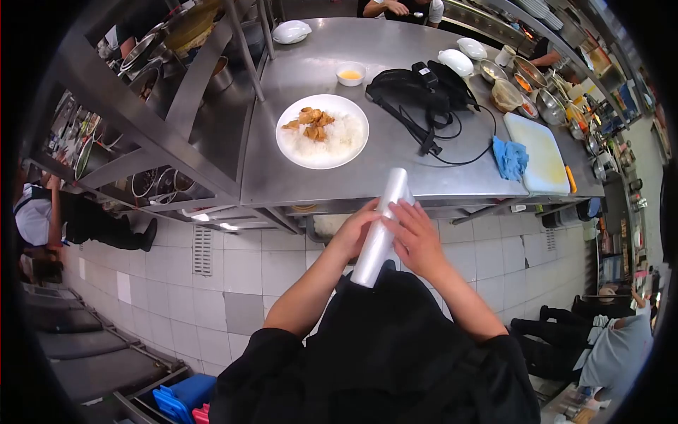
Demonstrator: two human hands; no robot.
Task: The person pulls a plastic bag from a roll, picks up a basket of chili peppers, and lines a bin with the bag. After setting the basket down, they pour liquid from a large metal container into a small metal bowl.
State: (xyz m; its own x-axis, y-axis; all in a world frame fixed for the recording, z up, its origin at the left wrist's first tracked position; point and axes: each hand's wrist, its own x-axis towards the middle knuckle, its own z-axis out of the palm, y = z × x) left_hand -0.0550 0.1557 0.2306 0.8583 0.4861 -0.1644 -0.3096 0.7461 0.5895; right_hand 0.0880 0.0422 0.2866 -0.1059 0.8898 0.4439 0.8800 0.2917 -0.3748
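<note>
The person holds a long, shiny roll of clear plastic in front of the metal table's near edge, over the black clothes. The roll is tilted, with its top end leaning toward the table.

The left hand is on the left side of the roll. Its fingers are bent and close together, gripping the roll near its middle. Some of the hand is behind the roll, so how far the thumb goes around cannot be told.

The right hand is on the other side. Its fingers are mostly straight and a little apart, not closed in a fist. They lie on the roll and its loose edge. Where its thumb presses is hard to see.

Past the roll is the shiny grey metal table. On it sits a big white oval plate with white rice and brown chunks of food. To the right are black straps, a crumpled blue cloth and a white cutting board.
</note>
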